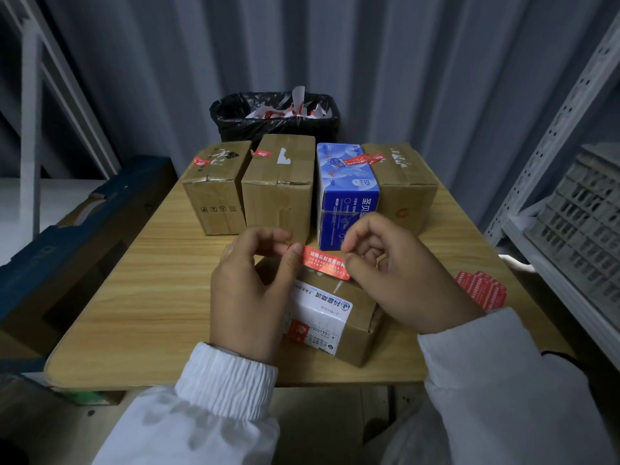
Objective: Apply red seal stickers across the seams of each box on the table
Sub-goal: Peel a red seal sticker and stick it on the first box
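Note:
A red seal sticker (324, 262) with white print is stretched between my two hands. My left hand (250, 290) pinches its left end and my right hand (399, 276) pinches its right end. Both hover just above a small cardboard box (355, 317) with a white shipping label, lying on the wooden table (151, 297) in front of me. Further back stand three brown boxes (214, 189) (280, 182) (406, 182) and a blue printed box (345, 182), each with a red sticker on top. A stack of red stickers (481, 290) lies at the right.
A bin lined with a black bag (275, 115) holds peeled backing papers behind the table. Grey metal shelving with a plastic crate (577, 223) stands at the right. A blue and brown carton (67, 236) lies to the left of the table.

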